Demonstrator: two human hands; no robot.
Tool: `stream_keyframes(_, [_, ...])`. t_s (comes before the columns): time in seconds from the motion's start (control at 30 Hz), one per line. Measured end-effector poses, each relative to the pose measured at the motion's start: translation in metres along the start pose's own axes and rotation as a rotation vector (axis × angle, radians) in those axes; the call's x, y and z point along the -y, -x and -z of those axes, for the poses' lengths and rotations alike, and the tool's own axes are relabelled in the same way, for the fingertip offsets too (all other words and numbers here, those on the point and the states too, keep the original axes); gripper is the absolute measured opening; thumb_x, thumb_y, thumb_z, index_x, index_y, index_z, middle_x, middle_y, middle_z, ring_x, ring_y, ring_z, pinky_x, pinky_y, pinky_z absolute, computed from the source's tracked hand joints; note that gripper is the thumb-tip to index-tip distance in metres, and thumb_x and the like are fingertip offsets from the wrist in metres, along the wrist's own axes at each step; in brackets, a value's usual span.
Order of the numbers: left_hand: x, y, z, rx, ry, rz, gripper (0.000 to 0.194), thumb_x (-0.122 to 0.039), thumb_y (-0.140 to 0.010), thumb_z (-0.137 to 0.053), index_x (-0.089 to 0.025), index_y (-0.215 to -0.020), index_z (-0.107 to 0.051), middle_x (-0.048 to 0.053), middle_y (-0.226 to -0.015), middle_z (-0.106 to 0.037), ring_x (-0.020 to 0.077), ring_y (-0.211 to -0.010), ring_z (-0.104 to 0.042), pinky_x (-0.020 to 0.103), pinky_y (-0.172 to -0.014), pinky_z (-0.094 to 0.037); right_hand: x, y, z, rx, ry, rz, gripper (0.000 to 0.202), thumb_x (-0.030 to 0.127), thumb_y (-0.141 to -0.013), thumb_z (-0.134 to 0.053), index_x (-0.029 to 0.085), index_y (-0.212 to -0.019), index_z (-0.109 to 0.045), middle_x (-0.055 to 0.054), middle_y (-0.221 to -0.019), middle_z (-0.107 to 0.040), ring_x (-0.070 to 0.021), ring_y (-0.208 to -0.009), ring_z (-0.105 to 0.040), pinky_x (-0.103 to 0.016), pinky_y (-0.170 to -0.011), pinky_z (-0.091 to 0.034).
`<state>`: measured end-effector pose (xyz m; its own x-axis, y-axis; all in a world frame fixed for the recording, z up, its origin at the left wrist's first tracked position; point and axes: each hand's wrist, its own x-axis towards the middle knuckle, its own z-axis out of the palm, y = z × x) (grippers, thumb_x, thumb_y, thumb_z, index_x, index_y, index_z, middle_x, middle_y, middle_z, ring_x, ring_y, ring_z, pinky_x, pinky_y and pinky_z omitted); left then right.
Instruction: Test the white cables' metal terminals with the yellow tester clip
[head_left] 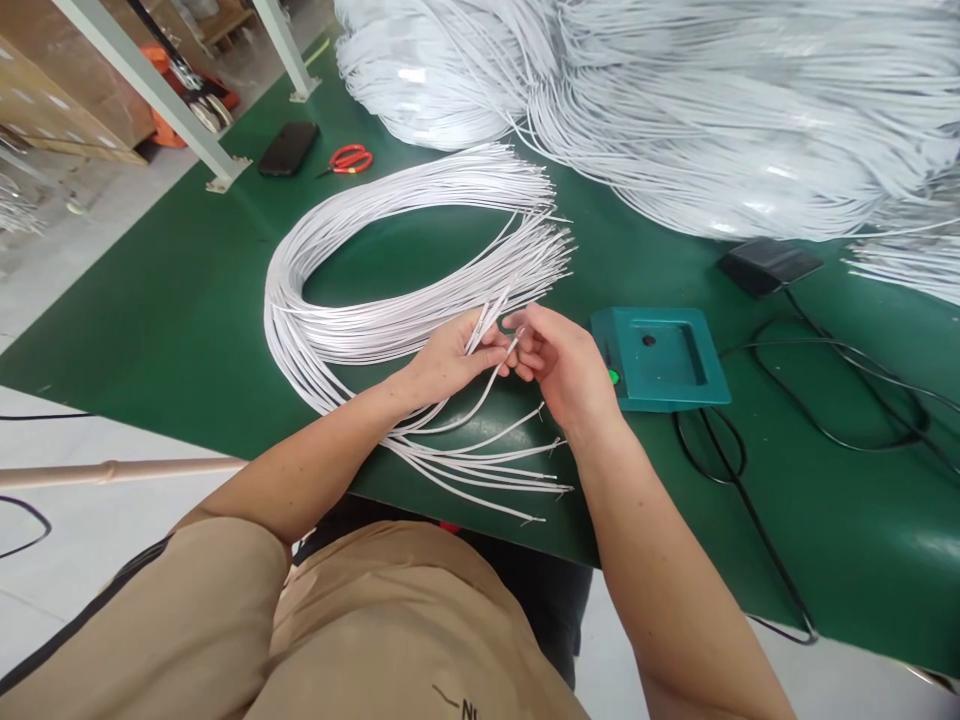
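Note:
A looped bundle of white cables (390,330) lies on the green table, its many cut ends fanned toward the right. My left hand (459,352) is closed around a few white cables, their ends sticking up past the fingers. Close beside it, my right hand (559,358) has its fingers curled at the tip of one cable (511,350); the fingertips are partly hidden, but they seem to pinch that end. Below my hands, several separated cable ends (517,455) spread over the table near its front edge.
A huge heap of white cables (712,110) covers the back right. Right of my hands sits a teal device (664,360) with a green button. Black cords (840,350) and a black box (771,266) lie beyond it. Red-handled scissors (350,159) and a black case (289,149) rest at the back left.

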<state>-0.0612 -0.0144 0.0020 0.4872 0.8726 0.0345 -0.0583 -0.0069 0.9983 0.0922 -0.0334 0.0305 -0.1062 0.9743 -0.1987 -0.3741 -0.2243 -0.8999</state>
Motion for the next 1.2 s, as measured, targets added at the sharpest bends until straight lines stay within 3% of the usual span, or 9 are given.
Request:
stream_keyframes(0.1, [-0.0009,0.0001,-0.0014,-0.012,-0.002,-0.004,0.027,-0.027,-0.081,-0.069,-0.016,-0.075,-0.045,0.002,-0.075,-0.067,0.0124,-0.07,-0.066,0.028,-0.073,-0.052,-0.0008,-0.0011,0.0016,0.012,-0.012,-0.06,0.03,0.041,-0.07,-0.077,0.015,-0.065,-0.063,0.005,-0.053,-0.045,-0.0077,-0.047,-0.046,-0.022,-0.043,-0.03])
stream_keyframes(0.23, [0.0004,0.0005,0.0018,-0.051,0.002,-0.01,0.023,-0.024,-0.079,-0.069,-0.015,-0.077,-0.048,0.003,-0.079,-0.067,0.0116,-0.068,-0.065,0.027,-0.07,-0.053,-0.0019,-0.0032,0.0061,0.068,-0.099,-0.131,0.036,0.045,-0.064,-0.083,0.014,-0.067,-0.065,0.004,-0.057,-0.05,-0.0054,-0.049,-0.043,-0.021,-0.047,-0.035])
stream_keyframes(0.47, [0.0023,0.0015,0.0049,-0.111,-0.023,0.0,0.021,-0.022,-0.079,-0.068,-0.015,-0.079,-0.048,0.002,-0.085,-0.067,0.0099,-0.07,-0.065,0.022,-0.065,-0.05,-0.0047,-0.0041,0.0093,0.066,-0.147,-0.112,0.034,0.042,-0.065,-0.084,0.014,-0.08,-0.074,0.001,-0.066,-0.056,-0.0054,-0.054,-0.04,-0.022,-0.05,-0.039])
stream_keyframes(0.8, [-0.0005,0.0013,0.0062,-0.124,-0.093,-0.011,0.019,-0.023,-0.08,-0.067,-0.015,-0.081,-0.05,0.002,-0.083,-0.067,0.0104,-0.071,-0.065,0.022,-0.065,-0.048,-0.0017,-0.0007,0.0086,0.02,-0.107,-0.089,0.024,0.032,-0.069,-0.081,0.014,-0.083,-0.075,0.0,-0.069,-0.061,-0.0052,-0.053,-0.04,-0.021,-0.051,-0.04])
stream_keyframes(0.97, [0.0014,0.0008,0.0068,-0.127,-0.108,-0.023,0.018,-0.024,-0.08,-0.067,-0.015,-0.081,-0.052,0.002,-0.084,-0.067,0.0112,-0.072,-0.065,0.024,-0.07,-0.049,0.0006,0.0018,0.0054,-0.058,0.024,-0.037,0.023,0.029,-0.068,-0.078,0.014,-0.085,-0.076,0.0,-0.067,-0.064,-0.0058,-0.052,-0.043,-0.022,-0.052,-0.04])
stream_keyframes(1.1, [0.0029,0.0006,0.0065,-0.172,-0.16,-0.044,0.02,-0.025,-0.078,-0.067,-0.016,-0.078,-0.05,0.001,-0.082,-0.065,0.0121,-0.073,-0.064,0.027,-0.075,-0.05,0.002,0.0022,0.0021,-0.164,0.239,0.047,0.011,0.025,-0.068,-0.072,0.015,-0.074,-0.072,0.004,-0.054,-0.058,-0.0071,-0.048,-0.044,-0.023,-0.05,-0.04])
stream_keyframes(1.2, [0.0013,0.001,0.0055,-0.198,-0.183,-0.053,0.023,-0.023,-0.077,-0.067,-0.017,-0.075,-0.045,0.0,-0.081,-0.064,0.0121,-0.073,-0.064,0.028,-0.075,-0.05,0.0033,0.0018,0.0039,-0.162,0.423,0.048,0.006,0.021,-0.069,-0.066,0.016,-0.067,-0.067,0.005,-0.049,-0.053,-0.0079,-0.045,-0.046,-0.023,-0.048,-0.04])
